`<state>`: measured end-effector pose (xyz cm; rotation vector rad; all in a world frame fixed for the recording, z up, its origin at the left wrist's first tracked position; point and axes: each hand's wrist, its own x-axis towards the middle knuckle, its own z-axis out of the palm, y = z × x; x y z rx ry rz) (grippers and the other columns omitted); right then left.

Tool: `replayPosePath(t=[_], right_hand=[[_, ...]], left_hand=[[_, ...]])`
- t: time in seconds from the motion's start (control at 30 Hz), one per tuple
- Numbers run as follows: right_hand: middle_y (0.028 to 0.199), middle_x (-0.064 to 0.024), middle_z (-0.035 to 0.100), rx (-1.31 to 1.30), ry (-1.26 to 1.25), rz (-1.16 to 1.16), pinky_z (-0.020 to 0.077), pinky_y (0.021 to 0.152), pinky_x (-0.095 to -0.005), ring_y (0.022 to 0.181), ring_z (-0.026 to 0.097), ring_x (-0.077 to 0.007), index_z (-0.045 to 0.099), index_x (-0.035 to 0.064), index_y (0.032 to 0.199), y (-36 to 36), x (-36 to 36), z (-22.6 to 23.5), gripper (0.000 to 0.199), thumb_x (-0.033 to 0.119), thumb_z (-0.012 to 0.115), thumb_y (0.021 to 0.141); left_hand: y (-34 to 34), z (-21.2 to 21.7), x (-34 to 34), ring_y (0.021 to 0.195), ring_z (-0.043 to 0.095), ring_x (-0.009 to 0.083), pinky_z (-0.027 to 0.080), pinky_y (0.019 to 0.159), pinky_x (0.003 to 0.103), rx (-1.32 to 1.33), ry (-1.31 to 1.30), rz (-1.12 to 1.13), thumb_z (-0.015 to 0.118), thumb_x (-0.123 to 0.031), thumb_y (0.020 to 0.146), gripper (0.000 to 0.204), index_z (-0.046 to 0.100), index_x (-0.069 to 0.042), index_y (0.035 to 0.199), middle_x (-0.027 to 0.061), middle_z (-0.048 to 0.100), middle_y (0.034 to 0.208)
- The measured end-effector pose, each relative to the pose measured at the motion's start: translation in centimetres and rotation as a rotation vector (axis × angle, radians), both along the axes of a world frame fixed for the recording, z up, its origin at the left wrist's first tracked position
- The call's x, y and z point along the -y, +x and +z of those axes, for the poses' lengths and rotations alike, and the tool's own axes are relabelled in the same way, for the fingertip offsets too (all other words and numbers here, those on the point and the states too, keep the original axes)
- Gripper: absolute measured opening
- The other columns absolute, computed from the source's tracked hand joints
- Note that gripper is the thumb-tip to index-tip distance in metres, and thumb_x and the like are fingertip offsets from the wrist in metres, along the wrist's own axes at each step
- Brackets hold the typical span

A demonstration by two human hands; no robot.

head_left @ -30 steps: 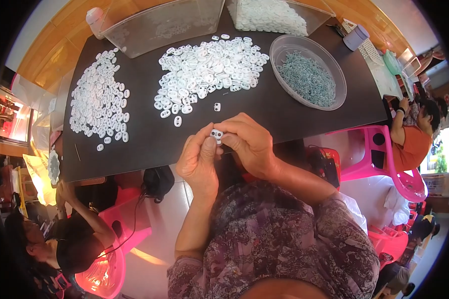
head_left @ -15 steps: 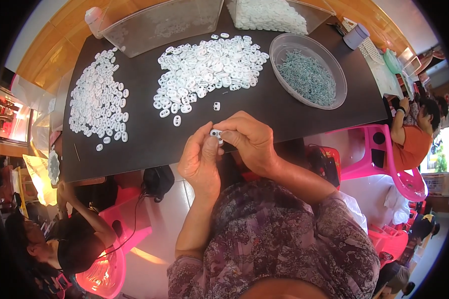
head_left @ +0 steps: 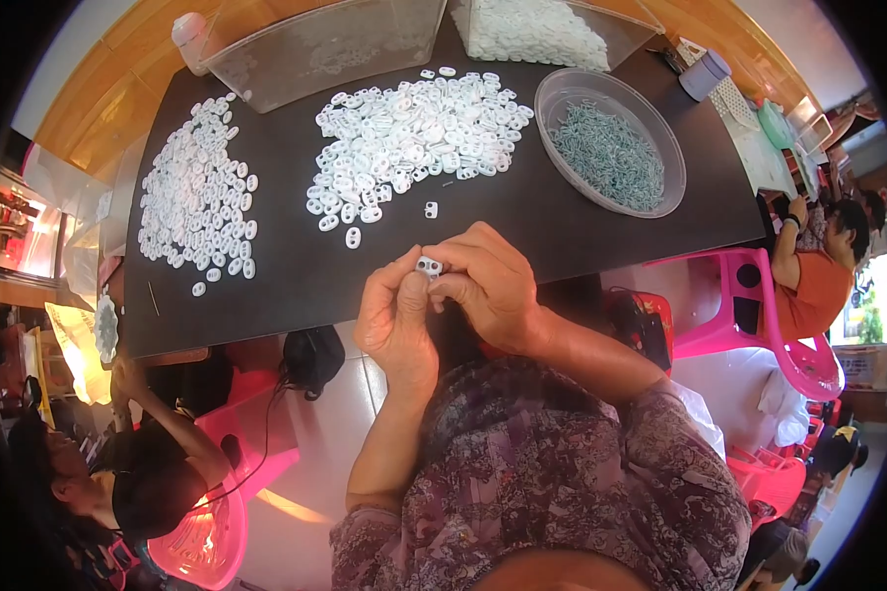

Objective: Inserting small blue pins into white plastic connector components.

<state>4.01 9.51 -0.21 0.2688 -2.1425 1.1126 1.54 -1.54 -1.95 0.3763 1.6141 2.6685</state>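
Note:
Between the fingertips of my left hand (head_left: 397, 310) and my right hand (head_left: 488, 286) is a small white plastic piece with two dark holes (head_left: 428, 266). Both hands pinch it just off the table's near edge. Whether a screw is also in my fingers cannot be seen. A single white piece (head_left: 431, 210) lies on the dark table just beyond my hands, with one small screw (head_left: 448, 183) near it. Farther back spreads a big heap of white oval two-hole pieces (head_left: 419, 128). A second heap of such pieces (head_left: 195, 187) covers the table's left part.
A round clear tub (head_left: 676, 182) of small greyish-green screws stands on the right. Two clear bins, one (head_left: 325, 59) at back left and one (head_left: 633, 25) holding white pieces, line the far edge. People sit at left (head_left: 158, 483) and right (head_left: 813, 286). A thin stick (head_left: 153, 298) lies at left.
The white piece has turned between my fingers, so its two holes now face up more plainly. My right thumb has drawn back from its top.

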Motion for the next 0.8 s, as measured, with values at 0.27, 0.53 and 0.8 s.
replayPosePath(t=[0.27,0.53,0.8], right_hand=[[0.085,-0.0081,0.058,-0.109,0.03,-0.02,0.0432,0.058,-0.0296,0.067,0.05,-0.0208,0.059,-0.0017,0.094,-0.1,0.3,-0.5,0.024,0.0,0.063,0.07],[0.085,-0.0122,0.06,-0.17,0.056,-0.02,0.0442,0.057,-0.0296,0.067,0.053,-0.0218,0.058,-0.0051,0.098,-0.2,0.5,-0.9,0.025,-0.005,0.06,0.074],[0.088,-0.0108,0.057,-0.073,-0.005,-0.071,0.0441,0.058,-0.0308,0.069,0.051,-0.023,0.056,-0.0012,0.1,0.5,1.4,-0.4,0.031,-0.004,0.063,0.07]], left_hand=[[0.1,-0.1,-0.1,0.059,0.048,0.0095,0.041,0.055,0.021,-0.036,0.021,-0.002,0.058,-0.014,0.089,0.022,0.058,0.005,0.1,0.0023,0.053,0.07],[0.2,-0.3,0.0,0.063,0.047,0.0085,0.041,0.057,0.021,-0.017,0.033,-0.03,0.056,-0.011,0.09,0.018,0.056,0.004,0.101,0.0027,0.052,0.076],[0.6,0.2,-0.1,0.066,0.049,0.0093,0.041,0.057,0.022,-0.02,0.06,-0.017,0.056,-0.015,0.091,0.02,0.056,0.003,0.099,0.0047,0.056,0.081]])
